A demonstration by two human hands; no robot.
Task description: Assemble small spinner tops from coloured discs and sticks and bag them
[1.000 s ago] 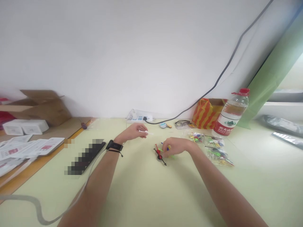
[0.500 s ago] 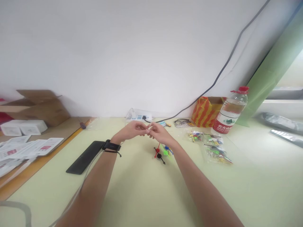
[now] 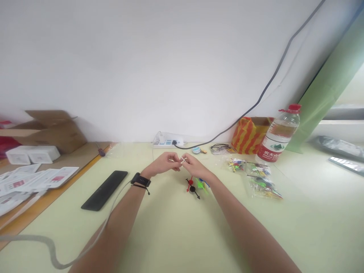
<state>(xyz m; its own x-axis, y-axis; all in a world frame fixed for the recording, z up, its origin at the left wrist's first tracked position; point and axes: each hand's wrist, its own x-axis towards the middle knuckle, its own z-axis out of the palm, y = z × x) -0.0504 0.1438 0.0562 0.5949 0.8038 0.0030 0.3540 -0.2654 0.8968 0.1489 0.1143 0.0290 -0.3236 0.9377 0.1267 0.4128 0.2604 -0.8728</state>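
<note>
My left hand [image 3: 167, 163] and my right hand [image 3: 192, 165] meet above the table, fingertips pinched together. Between them is a small white piece [image 3: 183, 160] with thin crossing arms; its full shape is partly covered by the fingers. Just below my right hand, several plastic arrow spinners lie close together on the tabletop: a red one [image 3: 190, 182], a black one [image 3: 192, 189], a green one [image 3: 202, 185] and a blue one, partly hidden behind my right wrist. A black watch [image 3: 141, 180] and a cord bracelet circle my left wrist.
To the left lie a black flat slab [image 3: 104, 190], white cards [image 3: 58, 177] and a cardboard box [image 3: 64, 132]. A power strip [image 3: 168, 142] sits by the wall. On the right are bagged coloured pieces [image 3: 263, 182], a striped bag [image 3: 247, 134] and a large water bottle [image 3: 278, 134].
The view has shifted slightly. Both hands have come a little lower and the white piece has turned, now showing as a cross against my right fingers. The spinners on the table stay put.
</note>
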